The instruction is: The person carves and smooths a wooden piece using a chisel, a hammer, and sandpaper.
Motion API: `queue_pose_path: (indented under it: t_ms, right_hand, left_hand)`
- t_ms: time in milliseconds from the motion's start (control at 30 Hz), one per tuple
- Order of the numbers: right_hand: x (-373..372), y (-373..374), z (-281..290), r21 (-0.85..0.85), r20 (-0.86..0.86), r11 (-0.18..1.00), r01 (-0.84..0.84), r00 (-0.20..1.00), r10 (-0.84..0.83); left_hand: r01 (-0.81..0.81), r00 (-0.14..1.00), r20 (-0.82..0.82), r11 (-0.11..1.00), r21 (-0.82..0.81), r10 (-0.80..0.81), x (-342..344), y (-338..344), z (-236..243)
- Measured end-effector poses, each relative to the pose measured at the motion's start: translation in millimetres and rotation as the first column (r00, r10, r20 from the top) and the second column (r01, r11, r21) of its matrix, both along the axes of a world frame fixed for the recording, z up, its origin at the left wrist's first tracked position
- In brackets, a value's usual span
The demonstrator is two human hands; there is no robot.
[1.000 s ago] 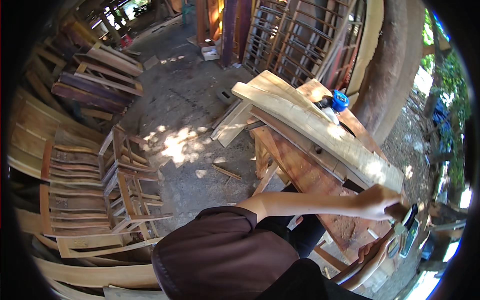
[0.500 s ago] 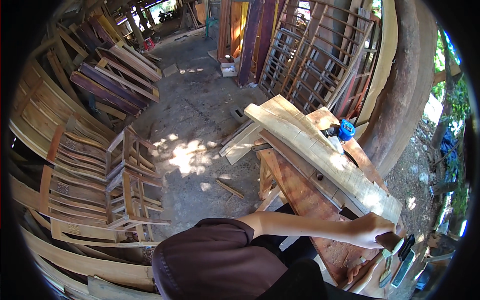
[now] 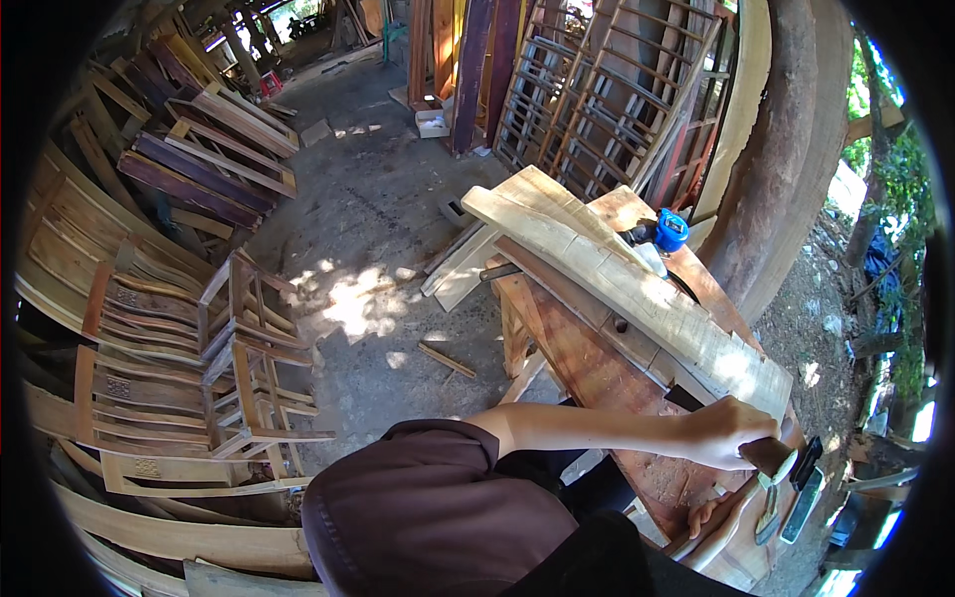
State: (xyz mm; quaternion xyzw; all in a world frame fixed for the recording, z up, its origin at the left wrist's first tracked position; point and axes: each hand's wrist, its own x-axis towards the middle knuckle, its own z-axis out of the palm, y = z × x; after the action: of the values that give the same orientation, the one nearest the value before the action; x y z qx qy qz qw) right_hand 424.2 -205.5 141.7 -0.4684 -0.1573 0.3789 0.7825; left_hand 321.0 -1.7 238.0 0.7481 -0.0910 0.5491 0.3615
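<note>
My left hand (image 3: 731, 433) reaches across the bench, closed around a brown wooden block (image 3: 768, 455) with a pale end. Below it are the curled fingers of my right hand (image 3: 704, 515), against a curved strip of wood (image 3: 724, 537); the rest of that hand is hidden. Close to the block, by the bench's right end, are a flat brush-like tool (image 3: 767, 525), a dark object (image 3: 808, 460) and a grey-green rectangular thing (image 3: 802, 509). Under my left forearm spreads the reddish wooden bench top (image 3: 597, 383), dusted with shavings.
Long pale planks (image 3: 637, 289) lie along the bench, a blue tape measure (image 3: 672, 229) beyond them. Wooden chair frames (image 3: 199, 358) stand at left, stacked timber (image 3: 204, 169) behind them. Slatted frames (image 3: 617, 99) lean at the back. A loose stick (image 3: 447, 359) lies on the floor.
The view has shifted a little, so the bench and surroundings sit higher and farther left. My left hand keeps hold of the block, and my right hand stays at the curved strip.
</note>
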Motion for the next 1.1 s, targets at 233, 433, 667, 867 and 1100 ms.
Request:
queue_pose_path:
  t_ms: [233,433,667,867,1100]
  right_hand:
    - [-2.1,-2.0,2.3,-0.019,-0.069,0.998,0.068,0.995,-0.069]
    - [-1.6,-2.7,7.3,0.008,-0.016,1.0,-0.017,1.0,0.017]
    - [-17.9,11.5,24.1,-0.071,-0.052,0.987,0.147,0.987,-0.151]
    - [-16.1,8.7,23.1,-0.067,-0.041,0.987,0.147,0.988,-0.15]
    - [-13.6,5.4,16.8,-0.043,-0.05,0.989,0.142,0.988,-0.144]
  left_hand:
    - [0.013,1.0,-0.012,1.0,0.021,-0.013,0.9,-3.7,-3.8]
    - [0.071,0.997,0.005,0.997,0.012,-0.071,2.4,-3.9,-6.3]
    - [0.072,0.997,0.005,0.997,0.022,-0.072,0.1,-2.9,-4.7]
    - [0.063,0.998,0.007,0.998,0.021,-0.064,1.9,-5.4,-6.9]
    - [0.054,0.998,0.024,0.997,0.061,-0.056,4.9,-7.6,-13.5]
